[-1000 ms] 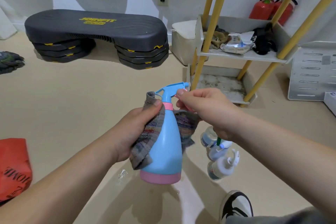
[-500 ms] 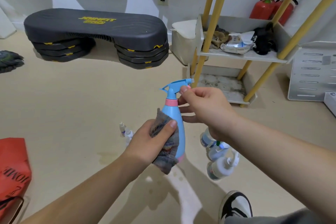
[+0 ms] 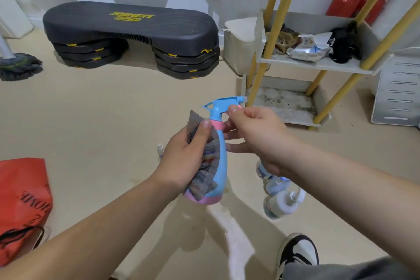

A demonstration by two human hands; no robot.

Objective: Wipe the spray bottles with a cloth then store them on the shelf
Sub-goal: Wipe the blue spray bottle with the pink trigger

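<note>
While our left hand point(image 3: 181, 161) curls round the cloth point(image 3: 205, 166), pressing it on the blue spray bottle point(image 3: 222, 154), our right hand point(image 3: 256, 136) pinches that bottle's top at one o'clock

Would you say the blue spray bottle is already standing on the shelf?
No, the right hand holds the spray bottle by its neck, off the shelf.

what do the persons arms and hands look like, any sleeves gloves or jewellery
Both arms are bare: no sleeve shows on the left forearm or the right forearm up to the frame edge. The left hand and right hand wear no gloves; no rings, watch or wristband are visible. The visible nails are short.
</note>
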